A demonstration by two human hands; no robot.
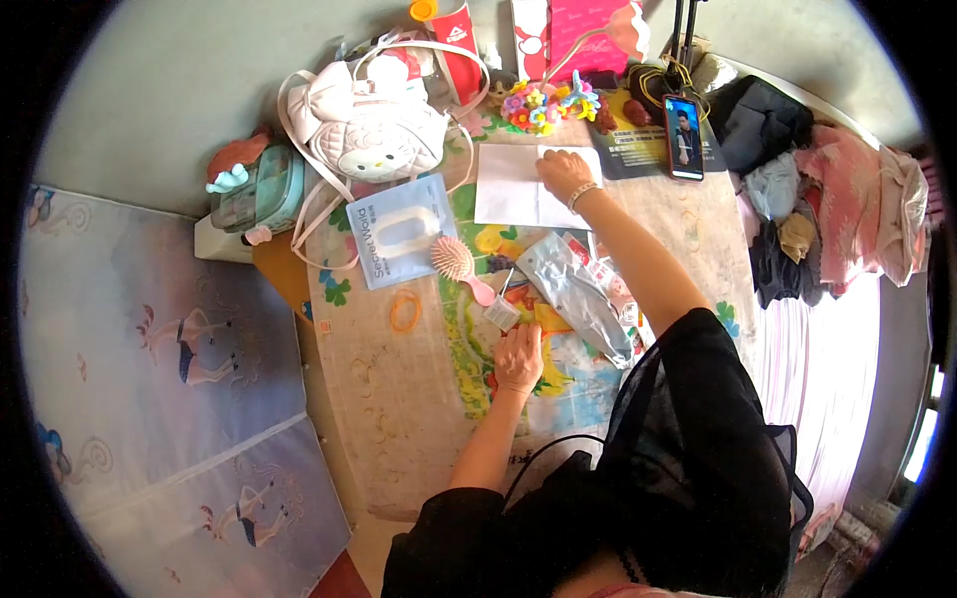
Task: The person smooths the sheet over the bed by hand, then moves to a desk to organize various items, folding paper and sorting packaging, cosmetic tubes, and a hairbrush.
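Note:
My right hand (565, 173) rests on white paper (506, 186) at the back middle of the table, its fingers curled; what they hold, if anything, is hidden. Lower down, my left hand (519, 357) lies on the patterned tablecloth with bent fingers, just below a small white tag (502, 313). A silver plastic packet (573, 289) is to the right of my left hand. The pink hairbrush (456, 261) lies to the upper left of that hand, partly over a blue-grey package (391, 239).
A white bag (369, 130) stands at the back left. Colourful flowers (538, 108), a red cup (459, 55) and an upright phone (684, 138) are at the back. Clothes (847, 204) are heaped at the right. An orange band (405, 311) lies left.

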